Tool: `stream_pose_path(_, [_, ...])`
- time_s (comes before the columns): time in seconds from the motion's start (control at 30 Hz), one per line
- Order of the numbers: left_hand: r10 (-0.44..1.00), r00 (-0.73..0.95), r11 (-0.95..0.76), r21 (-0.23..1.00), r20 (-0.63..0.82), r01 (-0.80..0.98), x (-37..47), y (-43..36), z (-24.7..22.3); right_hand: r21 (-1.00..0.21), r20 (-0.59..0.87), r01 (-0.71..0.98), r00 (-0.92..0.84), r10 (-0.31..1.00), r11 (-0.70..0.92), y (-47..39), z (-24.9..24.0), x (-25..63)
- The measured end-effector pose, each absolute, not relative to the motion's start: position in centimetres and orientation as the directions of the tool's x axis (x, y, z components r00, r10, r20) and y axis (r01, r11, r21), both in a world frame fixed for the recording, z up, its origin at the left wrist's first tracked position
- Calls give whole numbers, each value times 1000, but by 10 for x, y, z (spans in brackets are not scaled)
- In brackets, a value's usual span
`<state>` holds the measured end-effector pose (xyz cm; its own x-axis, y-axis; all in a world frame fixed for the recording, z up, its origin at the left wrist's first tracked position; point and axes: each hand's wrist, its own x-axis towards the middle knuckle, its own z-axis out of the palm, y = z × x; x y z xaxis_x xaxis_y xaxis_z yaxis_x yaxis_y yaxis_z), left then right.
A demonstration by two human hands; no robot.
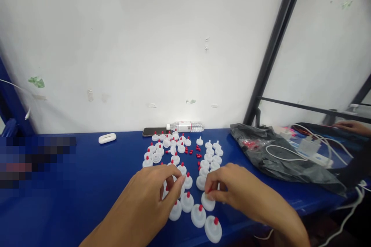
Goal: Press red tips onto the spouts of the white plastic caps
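Note:
Many white round caps with nozzles stand on the blue table (58, 197); those in the left group mostly have red tips, such as the white cap (213, 229) at the front. Loose red tips (198, 156) lie between the left group and the right columns of white caps (209, 151) with bare nozzles. My right hand (232, 187) pinches the red tip on a white cap (208, 203) at the near end of the right columns. My left hand (158, 191) hovers over the left group, thumb and forefinger nearly touching; whether anything is between them is hidden.
A clear bottle (188, 126) and a phone (153, 131) lie by the wall, with a white oval case (107, 138) to the left. On the right are a dark plastic bag (266, 162), white cables, a power strip and another person's hand (352, 127).

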<state>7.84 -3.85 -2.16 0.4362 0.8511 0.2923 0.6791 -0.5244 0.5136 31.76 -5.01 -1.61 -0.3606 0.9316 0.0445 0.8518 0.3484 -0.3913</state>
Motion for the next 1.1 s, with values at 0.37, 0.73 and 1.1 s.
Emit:
stream_pose_path(0.37, [873,399,-475,681,281,557,89,-51,-15,-681,393,545,-292,872,489,-71,7,291])
stream_pose_path(0.73, [769,467,-639,512,436,574,94,-53,-19,-528,415,675,-325,850,516,-63,-5,275])
stream_pose_path(1.1, [678,722,25,986,-136,162,74,-56,-2,-643,572,427,-285,769,636,-78,-26,249])
